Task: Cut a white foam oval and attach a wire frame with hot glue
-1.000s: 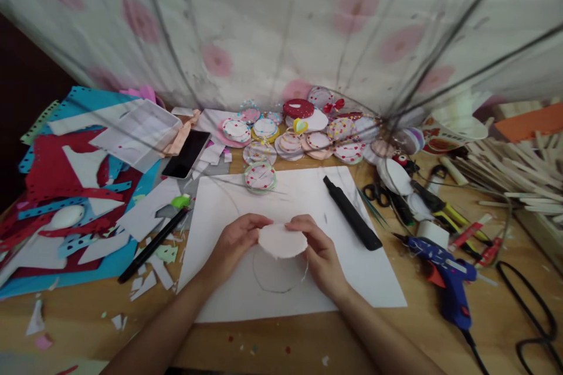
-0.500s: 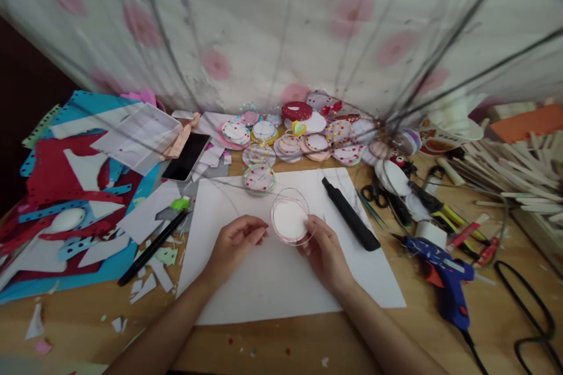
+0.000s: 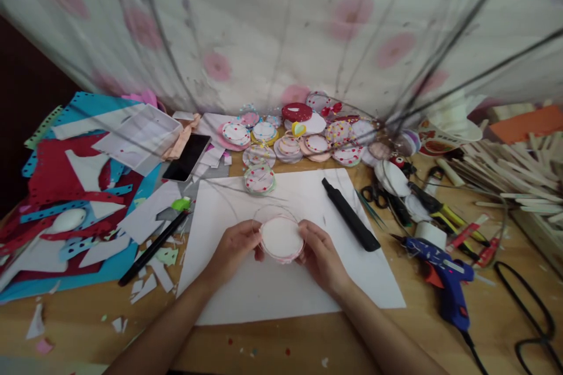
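Note:
Between my hands is a round white paper disc (image 3: 282, 238) with a pinkish rim and a thin wire loop standing up behind it. My left hand (image 3: 237, 246) pinches its left edge, and my right hand (image 3: 321, 252) grips the right edge. The disc is held above a large white sheet of paper (image 3: 246, 299) on the wooden table. Just beyond it lies a finished-looking round piece with red dots (image 3: 259, 179). On the sheet to the right rests a black tool with a long flat body (image 3: 350, 214).
Decorated paper rounds (image 3: 289, 145) crowd the back. Left are coloured scraps (image 3: 53, 170), a clear plastic box (image 3: 137, 137), a phone (image 3: 187, 156) and a black pen (image 3: 153, 248). A blue glue gun (image 3: 448, 281), scissors (image 3: 375, 195), pliers (image 3: 433, 205) and wooden sticks (image 3: 519, 173) lie right.
The disc has come down and slightly left, turning its white face more toward me. My left hand, apart from it before, now grips its left edge.

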### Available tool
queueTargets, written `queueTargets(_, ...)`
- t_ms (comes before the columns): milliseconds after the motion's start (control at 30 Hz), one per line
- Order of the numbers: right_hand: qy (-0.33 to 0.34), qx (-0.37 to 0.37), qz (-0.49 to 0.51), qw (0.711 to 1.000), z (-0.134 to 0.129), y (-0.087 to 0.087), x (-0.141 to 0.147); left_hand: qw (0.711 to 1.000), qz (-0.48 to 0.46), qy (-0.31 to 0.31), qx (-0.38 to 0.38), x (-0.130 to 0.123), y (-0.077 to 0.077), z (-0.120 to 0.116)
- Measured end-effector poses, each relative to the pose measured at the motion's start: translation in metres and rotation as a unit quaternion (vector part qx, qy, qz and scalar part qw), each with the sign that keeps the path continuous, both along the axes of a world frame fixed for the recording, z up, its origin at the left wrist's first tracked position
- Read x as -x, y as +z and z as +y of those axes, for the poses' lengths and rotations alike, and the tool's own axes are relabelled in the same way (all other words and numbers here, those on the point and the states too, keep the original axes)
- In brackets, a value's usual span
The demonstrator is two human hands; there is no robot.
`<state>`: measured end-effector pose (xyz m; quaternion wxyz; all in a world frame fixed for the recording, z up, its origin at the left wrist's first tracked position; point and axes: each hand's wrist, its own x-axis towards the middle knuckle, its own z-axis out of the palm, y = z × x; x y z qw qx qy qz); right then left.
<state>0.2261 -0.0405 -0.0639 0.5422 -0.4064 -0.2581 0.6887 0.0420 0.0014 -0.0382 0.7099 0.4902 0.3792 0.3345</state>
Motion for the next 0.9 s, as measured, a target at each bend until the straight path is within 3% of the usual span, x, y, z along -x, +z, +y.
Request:
queueTargets(233, 0.015, -0.043, -0.021, 0.999, -0.0013, 0.0040, -0.0004, 1.000, 0.007, 0.028, 0.010, -0.0022, -0.0016, -0.0015)
queueTargets(400, 0.019, -0.031, -0.056, 0.998, -0.0033, 0.0020, 0.0004, 0.998, -0.013, 0.056, 0.035, -0.0025, -0.0017, -0.0008)
queueTargets(667, 0.009, -0.032, -0.069, 0.997, -0.0043, -0.0026, 0.0013, 0.999, -0.041, 0.033, 0.003, -0.0028, -0.0038, -0.0022)
queueTargets(900, 0.030, -0.036, -0.046, 0.998, -0.0049, 0.0023, 0.0020, 0.999, -0.027, -0.025, -0.034, 0.0009, -0.0099, -0.0049)
